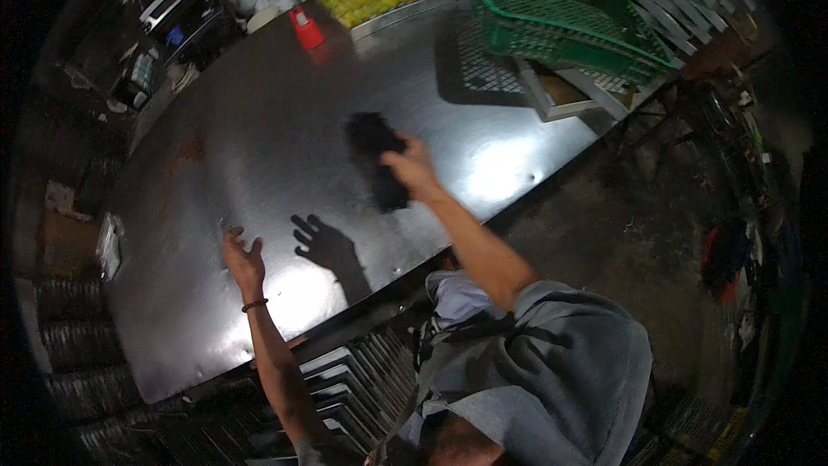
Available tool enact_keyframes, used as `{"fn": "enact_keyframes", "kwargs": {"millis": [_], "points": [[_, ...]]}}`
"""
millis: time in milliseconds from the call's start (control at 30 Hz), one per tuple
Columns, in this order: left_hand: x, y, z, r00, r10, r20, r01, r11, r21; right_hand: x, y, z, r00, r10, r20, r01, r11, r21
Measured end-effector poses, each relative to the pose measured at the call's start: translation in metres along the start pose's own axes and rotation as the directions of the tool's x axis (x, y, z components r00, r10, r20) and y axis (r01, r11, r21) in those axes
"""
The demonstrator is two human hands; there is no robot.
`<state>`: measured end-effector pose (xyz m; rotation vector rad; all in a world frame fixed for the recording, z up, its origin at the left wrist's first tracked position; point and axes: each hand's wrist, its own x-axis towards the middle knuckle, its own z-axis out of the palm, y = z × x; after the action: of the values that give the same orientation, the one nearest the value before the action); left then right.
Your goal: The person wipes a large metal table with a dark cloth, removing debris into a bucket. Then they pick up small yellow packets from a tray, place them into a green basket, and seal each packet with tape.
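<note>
R hand (412, 169) w/ dark thing (366, 142), approx. mid-table; L hand (245, 264) looks empty.
R fingers hold the dark thing at its right side; blur hides its kind & whether it touches the metal table (285, 103). L fingers are spread, above table's left part. Poss. risk: one-sided grip may let the thing slip; a wide R swing could maybe knock the green crate (535, 34), which sits tilted at the far right. Surface is shiny, w/ brownish marks at left; red cone-like item (306, 28) near back edge; room is dim, cluttered.
</note>
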<state>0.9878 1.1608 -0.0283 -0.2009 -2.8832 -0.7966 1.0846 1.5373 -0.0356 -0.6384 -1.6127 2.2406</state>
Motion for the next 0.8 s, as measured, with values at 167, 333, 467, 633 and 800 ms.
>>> {"fn": "enact_keyframes", "kwargs": {"millis": [167,333,467,633,800], "points": [[-0.039,0.151,0.070,0.928,-0.037,0.372,0.265,0.767,-0.585,-0.023,-0.046,-0.294,0.884,-0.102,-0.456,0.097,0.995,-0.036],[-0.031,0.349,0.167,0.770,0.221,0.599,0.459,0.461,-0.760,-0.071,-0.132,-0.455,0.606,-0.126,-0.785,0.247,0.968,0.035],[-0.036,0.552,0.252,0.434,0.417,0.799,0.861,0.071,-0.504,-0.053,-0.135,-0.592,0.379,-0.321,-0.868,0.077,0.946,-0.316],[-0.050,0.726,0.327,0.358,0.450,0.818,0.930,-0.244,-0.273,-0.012,-0.200,-0.563,0.265,-0.280,-0.923,0.041,0.959,-0.279],[-0.040,0.810,0.386,0.386,0.159,0.909,0.894,-0.307,-0.326,-0.007,-0.209,-0.596,0.453,-0.184,-0.872,0.118,0.982,-0.146]]}}
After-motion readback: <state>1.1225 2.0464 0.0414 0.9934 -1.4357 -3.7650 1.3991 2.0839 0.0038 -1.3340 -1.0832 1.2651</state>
